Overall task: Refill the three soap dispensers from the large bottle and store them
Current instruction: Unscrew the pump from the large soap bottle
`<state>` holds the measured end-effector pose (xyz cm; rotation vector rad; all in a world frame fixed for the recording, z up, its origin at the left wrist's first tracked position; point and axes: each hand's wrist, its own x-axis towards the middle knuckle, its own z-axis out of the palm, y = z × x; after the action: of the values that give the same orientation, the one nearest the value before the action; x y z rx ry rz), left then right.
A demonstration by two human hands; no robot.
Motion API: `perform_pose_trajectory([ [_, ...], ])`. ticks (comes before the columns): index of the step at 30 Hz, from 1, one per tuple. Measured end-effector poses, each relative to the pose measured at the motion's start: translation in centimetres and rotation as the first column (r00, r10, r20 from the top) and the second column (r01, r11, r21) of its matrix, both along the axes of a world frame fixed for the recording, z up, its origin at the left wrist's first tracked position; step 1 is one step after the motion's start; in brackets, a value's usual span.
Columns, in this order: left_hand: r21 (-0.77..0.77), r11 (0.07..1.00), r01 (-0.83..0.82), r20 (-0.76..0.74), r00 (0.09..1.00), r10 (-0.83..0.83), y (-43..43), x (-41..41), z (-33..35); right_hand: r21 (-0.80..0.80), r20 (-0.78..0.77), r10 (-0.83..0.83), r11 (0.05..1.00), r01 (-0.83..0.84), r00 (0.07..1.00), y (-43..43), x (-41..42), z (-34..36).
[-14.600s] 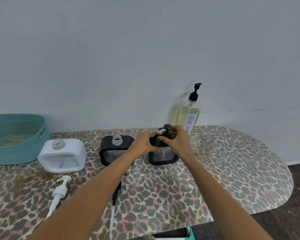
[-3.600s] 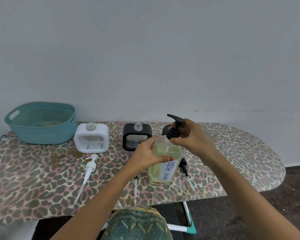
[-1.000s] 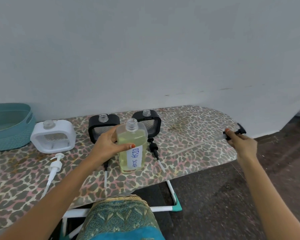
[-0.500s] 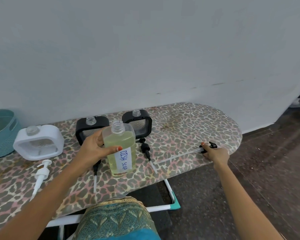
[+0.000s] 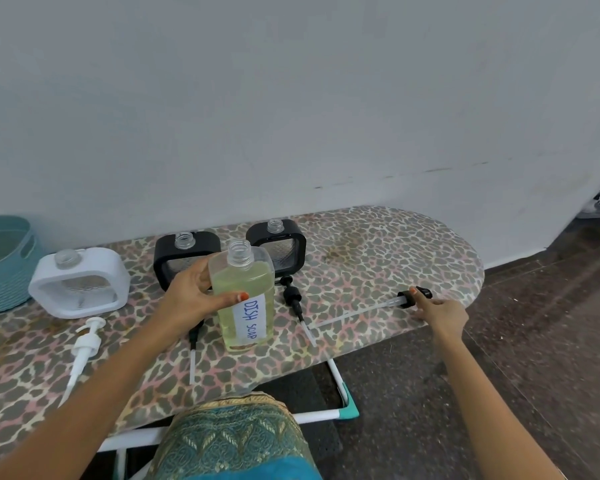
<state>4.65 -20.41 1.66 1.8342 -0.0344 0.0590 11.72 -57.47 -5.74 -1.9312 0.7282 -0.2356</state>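
Leopard-print board [image 5: 378, 258] against a grey wall. Left hand [image 5: 191, 299] wraps the large bottle [image 5: 243, 292] round its upper body, thumb across the front just above the "DISH SOAP" label, fingers behind. Bottle upright, neck uncapped, yellow-green liquid nearly to the shoulder, standing near the front edge at mid-board; whether its base sits on the cover is unclear. Right hand [image 5: 437, 311] reaches to the board's right end, fingers fairly straight, a fingertip on the black collar of the long pump [image 5: 413, 297], which lies flat with its clear tube pointing back toward the bottle; pinching or only touching, cannot tell. Along the back edge, all with open necks: white dispenser [image 5: 80, 282] at left, black dispenser [image 5: 184, 254] partly behind the left hand, second black dispenser [image 5: 278, 247] just right of the bottle's neck. White pump [image 5: 84, 344] lies in front of the white dispenser; one black pump [image 5: 293, 299] lies beside the bottle's right, another [image 5: 192, 355] below the left wrist. Teal basket [image 5: 4, 268] at the far left end
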Motion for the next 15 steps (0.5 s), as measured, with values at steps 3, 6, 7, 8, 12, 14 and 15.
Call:
perform_pose_trajectory([
  [3, 0.006, 1.0, -0.002, -0.007, 1.0, 0.002, 0.1, 0.0, -0.1, -0.007, 0.077, 0.032, 0.999, -0.032, 0.997, 0.3, -0.6, 0.7],
  [6, 0.014, 1.0, -0.003, -0.009, 1.0, 0.004, 0.2, 0.1, -0.1, 0.044, 0.189, 0.147, 0.986, -0.158, 0.971, 2.0, -1.3, 2.8],
  [7, 0.018, 1.0, -0.001, -0.004, 1.0, 0.001, 0.2, 0.1, -0.1, 0.063, 0.216, 0.203, 0.973, -0.221, 0.955, 2.8, -1.5, 3.5],
  [8, 0.016, 1.0, -0.001, 0.0, 1.0, 0.001, 0.1, 0.1, -0.1, 0.085, 0.236, 0.261, 0.954, -0.288, 0.936, 3.8, -1.7, 4.2],
  [12, -0.002, 1.0, 0.009, -0.001, 1.0, -0.009, -0.3, 0.0, 0.3, 0.268, 0.326, 0.441, 0.805, -0.529, 0.836, 8.4, -2.2, 6.9],
  [14, 0.005, 1.0, 0.027, -0.004, 1.0, -0.027, -0.2, -0.1, 0.5, 0.275, 0.35, 0.532, 0.728, -0.628, 0.771, 11.0, -2.4, 8.0],
  [15, 0.006, 1.0, 0.029, -0.004, 1.0, -0.029, -0.1, -0.2, 0.5, 0.249, 0.35, 0.593, 0.688, -0.682, 0.726, 12.2, -2.6, 8.3],
])
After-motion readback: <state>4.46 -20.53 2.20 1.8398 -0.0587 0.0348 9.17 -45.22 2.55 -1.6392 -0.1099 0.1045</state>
